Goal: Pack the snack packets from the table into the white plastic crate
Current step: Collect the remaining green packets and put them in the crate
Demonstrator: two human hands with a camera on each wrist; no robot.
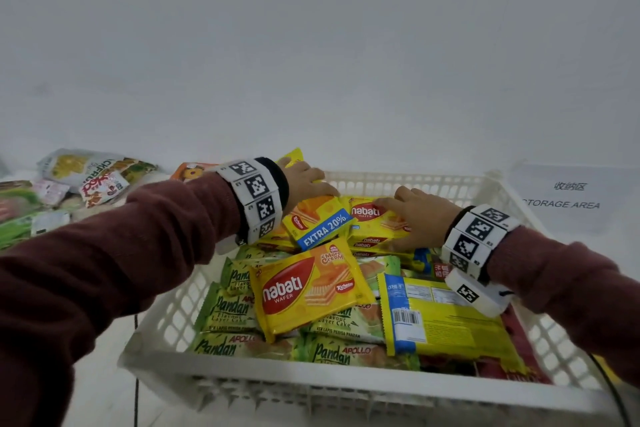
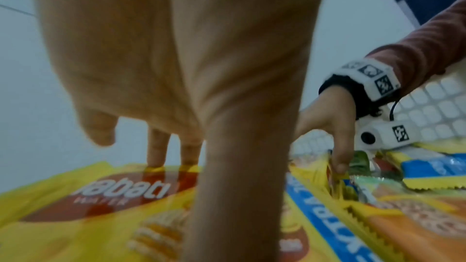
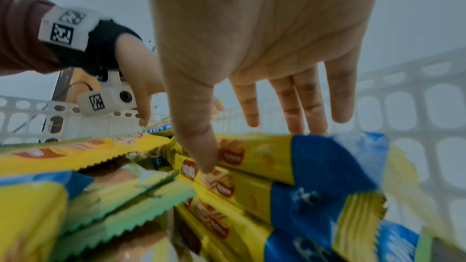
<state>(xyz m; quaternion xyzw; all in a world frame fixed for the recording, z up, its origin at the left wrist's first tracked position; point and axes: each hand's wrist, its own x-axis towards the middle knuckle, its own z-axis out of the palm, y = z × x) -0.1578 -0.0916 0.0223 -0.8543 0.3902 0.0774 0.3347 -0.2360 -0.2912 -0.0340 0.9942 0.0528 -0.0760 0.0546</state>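
Note:
The white plastic crate [image 1: 311,383] holds many packets: green Pandan cake packets [image 1: 225,312], a yellow Nabati wafer packet [image 1: 311,288] and a yellow packet [image 1: 446,326] lying barcode up. My left hand [image 1: 308,184] reaches to the crate's back left, where its straight fingertips [image 2: 155,158] touch a yellow Nabati packet [image 2: 100,206] marked "EXTRA 20%" [image 1: 320,224]. My right hand [image 1: 419,215] lies on a stack of Nabati packets [image 1: 372,218]. Its fingers [image 3: 297,111] are straight and spread on the top packet [image 3: 327,158], and the thumb [image 3: 204,150] touches the stack's side.
Several loose snack packets [image 1: 79,180] lie on the table left of the crate, and an orange one [image 1: 192,172] lies behind my left wrist. A paper sign reading "STORAGE AREA" [image 1: 568,199] is at the right. The crate's slotted wall [image 3: 403,107] stands just beyond my right fingers.

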